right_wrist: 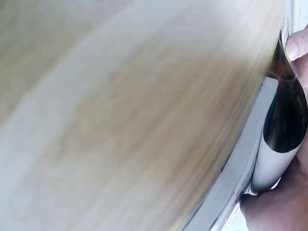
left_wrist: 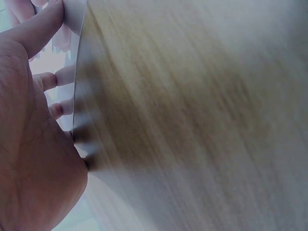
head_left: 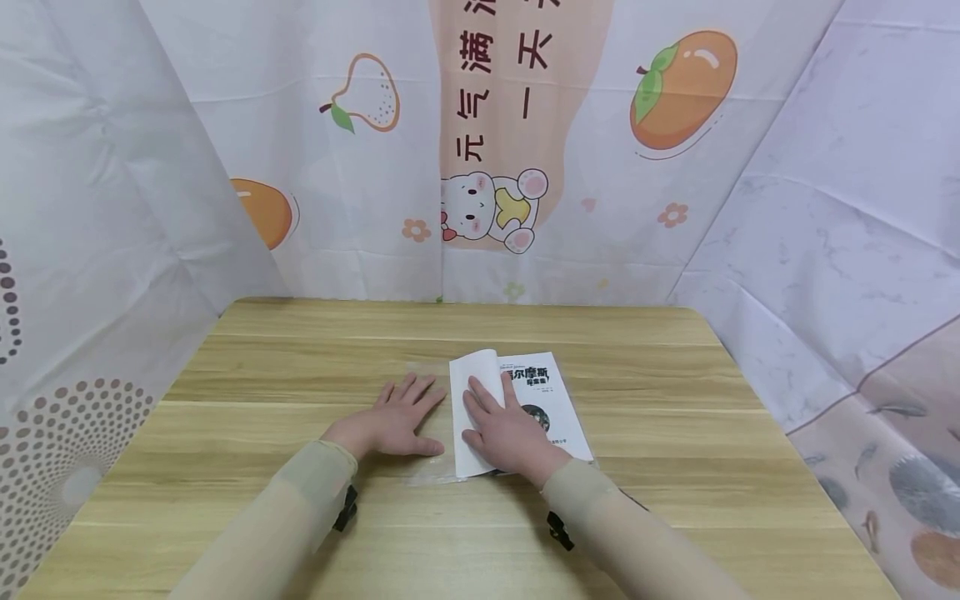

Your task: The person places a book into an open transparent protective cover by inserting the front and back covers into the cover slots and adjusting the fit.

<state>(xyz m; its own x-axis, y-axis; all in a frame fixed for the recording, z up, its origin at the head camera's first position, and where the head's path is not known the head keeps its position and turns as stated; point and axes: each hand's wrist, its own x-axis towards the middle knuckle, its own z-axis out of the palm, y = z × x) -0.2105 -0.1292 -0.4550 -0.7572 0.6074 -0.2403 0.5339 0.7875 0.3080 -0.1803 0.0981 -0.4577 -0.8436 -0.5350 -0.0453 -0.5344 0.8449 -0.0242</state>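
Observation:
A book (head_left: 566, 417) with dark Chinese lettering on its page lies in the middle of the table. Its white cover leaf (head_left: 472, 367) is folded over to the left, and in the right wrist view the dark side of that leaf (right_wrist: 286, 118) curls above the page block (right_wrist: 236, 163). My right hand (head_left: 510, 432) presses on the leaf with fingers spread. To the left, a clear plastic film (head_left: 435, 475) extends from under the leaf. My left hand (head_left: 401, 423) rests on this film, fingers spread; the left wrist view shows its fingers at the film's edge (left_wrist: 75, 82).
The wood-grain table (head_left: 675, 400) runs out around the book on all sides. A printed curtain (head_left: 375, 183) with fruit and a cartoon figure hangs behind the far edge. Pale cloths hang at the left (head_left: 97, 208) and right (head_left: 847, 208).

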